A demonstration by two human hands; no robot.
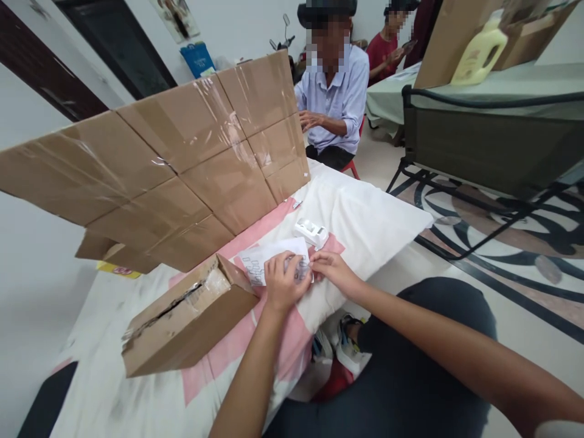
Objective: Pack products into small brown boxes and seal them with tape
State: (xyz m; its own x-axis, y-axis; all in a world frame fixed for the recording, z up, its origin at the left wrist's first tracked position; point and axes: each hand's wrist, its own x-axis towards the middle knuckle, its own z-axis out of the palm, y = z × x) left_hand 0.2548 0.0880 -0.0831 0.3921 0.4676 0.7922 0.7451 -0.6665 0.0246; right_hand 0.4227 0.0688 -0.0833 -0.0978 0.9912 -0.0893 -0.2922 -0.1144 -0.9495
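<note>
A white sheet of paper (274, 248) with rows of small dark outlined shapes lies on the cloth-covered table. My left hand (283, 281) rests on the sheet, fingers stretched and slightly apart, covering part of the shapes. At the paper's right edge is my right hand (335, 272), its thumb and fingertips pinched together. Whether they grip the paper's edge or some small thing cannot be made out. Just beyond the hands sits a small white plastic device (311, 232). A tiny item (297, 204) lies farther back, too small to name.
A tall taped cardboard panel (205, 152) stands along the table's far left side. Left of my hands is a closed cardboard box (187, 322). Across the table sits a person in a light shirt (349, 91). A dark folding cot (493, 140) stands to the right.
</note>
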